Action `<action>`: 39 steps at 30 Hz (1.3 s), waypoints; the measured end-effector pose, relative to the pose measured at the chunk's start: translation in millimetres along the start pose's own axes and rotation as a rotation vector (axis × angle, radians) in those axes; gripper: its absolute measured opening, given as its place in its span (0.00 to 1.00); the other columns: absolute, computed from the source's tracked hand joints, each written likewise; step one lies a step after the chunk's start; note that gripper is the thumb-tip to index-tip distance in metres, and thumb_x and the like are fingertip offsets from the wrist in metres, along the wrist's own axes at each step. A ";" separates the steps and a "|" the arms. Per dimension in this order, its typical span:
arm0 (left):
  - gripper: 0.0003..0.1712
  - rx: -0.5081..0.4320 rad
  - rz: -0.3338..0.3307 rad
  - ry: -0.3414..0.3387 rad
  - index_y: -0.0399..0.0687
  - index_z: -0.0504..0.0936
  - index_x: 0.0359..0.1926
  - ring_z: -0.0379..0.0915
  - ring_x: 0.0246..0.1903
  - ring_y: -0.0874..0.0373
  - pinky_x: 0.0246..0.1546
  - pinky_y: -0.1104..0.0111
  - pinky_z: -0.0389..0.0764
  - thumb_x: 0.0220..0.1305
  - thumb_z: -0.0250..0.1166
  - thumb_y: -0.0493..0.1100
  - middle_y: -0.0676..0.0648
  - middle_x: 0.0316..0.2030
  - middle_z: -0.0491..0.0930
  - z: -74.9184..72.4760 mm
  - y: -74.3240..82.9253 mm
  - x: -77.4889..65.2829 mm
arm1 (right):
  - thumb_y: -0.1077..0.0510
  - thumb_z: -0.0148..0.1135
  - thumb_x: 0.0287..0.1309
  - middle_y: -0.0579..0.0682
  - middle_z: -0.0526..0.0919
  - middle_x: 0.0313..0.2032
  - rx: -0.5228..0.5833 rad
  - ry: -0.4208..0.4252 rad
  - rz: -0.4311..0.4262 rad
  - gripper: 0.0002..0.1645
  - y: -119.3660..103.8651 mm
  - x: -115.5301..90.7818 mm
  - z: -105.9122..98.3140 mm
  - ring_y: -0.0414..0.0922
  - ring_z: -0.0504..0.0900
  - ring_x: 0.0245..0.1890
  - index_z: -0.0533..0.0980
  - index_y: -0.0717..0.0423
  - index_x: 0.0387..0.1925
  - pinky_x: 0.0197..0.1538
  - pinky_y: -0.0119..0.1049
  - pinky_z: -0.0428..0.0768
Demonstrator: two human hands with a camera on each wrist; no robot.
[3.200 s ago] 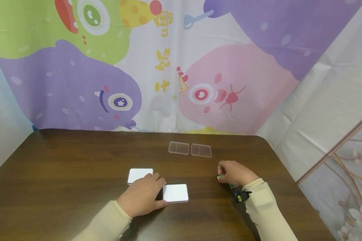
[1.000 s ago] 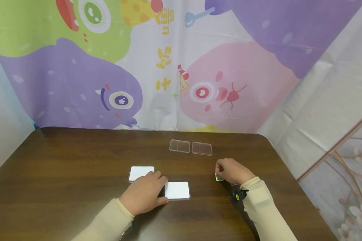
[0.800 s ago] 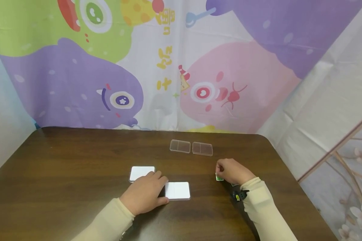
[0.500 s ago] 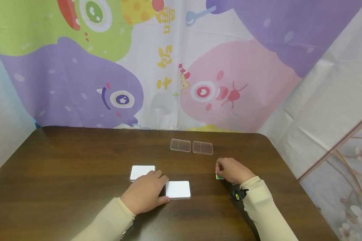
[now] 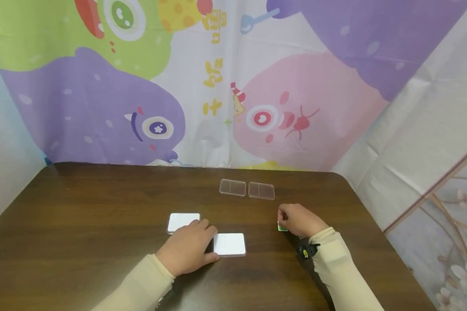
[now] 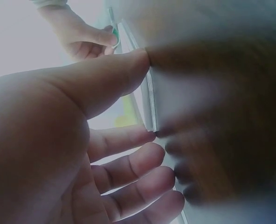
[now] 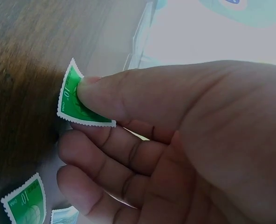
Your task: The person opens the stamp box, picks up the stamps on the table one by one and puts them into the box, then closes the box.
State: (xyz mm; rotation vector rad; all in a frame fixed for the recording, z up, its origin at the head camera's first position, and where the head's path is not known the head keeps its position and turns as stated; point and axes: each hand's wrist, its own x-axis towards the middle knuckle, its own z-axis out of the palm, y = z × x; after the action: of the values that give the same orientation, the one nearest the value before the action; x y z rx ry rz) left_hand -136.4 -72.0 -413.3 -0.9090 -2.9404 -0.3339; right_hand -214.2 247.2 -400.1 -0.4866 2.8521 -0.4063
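Note:
My left hand (image 5: 187, 249) holds the left end of a clear flat case with a white insert (image 5: 230, 245), thumb at its near corner and a finger at its far corner. A second white-filled case (image 5: 180, 221) lies just beyond, partly hidden by that hand. In the left wrist view the case edge (image 6: 151, 100) runs between thumb and forefinger. To the right, my right hand (image 5: 301, 219) pinches a green postage stamp (image 7: 69, 98) with white perforated edges, thumb on its face. Another green stamp (image 7: 27, 203) and a bluish stamp (image 7: 65, 215) lie on the table below the right hand.
Two transparent lids (image 5: 232, 187) lie side by side toward the back of the brown wooden table (image 5: 101, 207). Behind the table hangs a cartoon-print curtain (image 5: 206, 142), with a pale curtain (image 5: 404, 160) at the right.
Compared with about three seconds ago, the right hand has shifted slightly left, and more of the pinched stamp's green face shows. The left hand stays on the case.

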 end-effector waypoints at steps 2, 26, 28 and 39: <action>0.29 0.002 -0.001 0.000 0.44 0.82 0.50 0.73 0.36 0.53 0.36 0.58 0.79 0.58 0.76 0.60 0.49 0.37 0.77 0.3 -0.1 0.2 | 0.63 0.62 0.67 0.45 0.75 0.26 0.002 0.003 -0.001 0.09 -0.1 -0.1 -0.2 0.43 0.73 0.27 0.75 0.52 0.30 0.34 0.38 0.72; 0.30 -0.012 0.001 0.000 0.44 0.82 0.52 0.73 0.36 0.54 0.35 0.58 0.79 0.59 0.75 0.61 0.49 0.38 0.78 3.6 0.5 0.0 | 0.65 0.63 0.67 0.44 0.77 0.28 0.043 0.208 -0.069 0.07 -2.6 0.3 -3.2 0.41 0.72 0.26 0.74 0.53 0.35 0.32 0.36 0.73; 0.30 -0.014 -0.003 -0.003 0.44 0.82 0.52 0.73 0.37 0.54 0.36 0.58 0.80 0.59 0.75 0.61 0.48 0.38 0.79 3.6 -0.1 0.3 | 0.64 0.64 0.67 0.44 0.79 0.29 0.035 0.241 -0.088 0.06 -4.6 1.0 -4.1 0.41 0.73 0.26 0.75 0.53 0.36 0.33 0.37 0.74; 0.30 -0.023 -0.003 0.000 0.44 0.82 0.52 0.73 0.37 0.53 0.36 0.58 0.79 0.58 0.76 0.60 0.48 0.38 0.78 2.0 -1.5 1.4 | 0.56 0.70 0.64 0.40 0.77 0.26 0.088 0.286 -0.117 0.08 -22.2 -0.3 -9.1 0.39 0.73 0.26 0.77 0.48 0.33 0.34 0.37 0.74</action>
State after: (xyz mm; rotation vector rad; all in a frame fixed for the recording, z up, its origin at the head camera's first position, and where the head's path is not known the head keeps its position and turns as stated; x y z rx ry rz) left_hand -138.4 -72.0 -415.3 -0.9077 -2.9445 -0.3677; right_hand -209.8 229.3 -384.7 -0.6265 3.0691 -0.6689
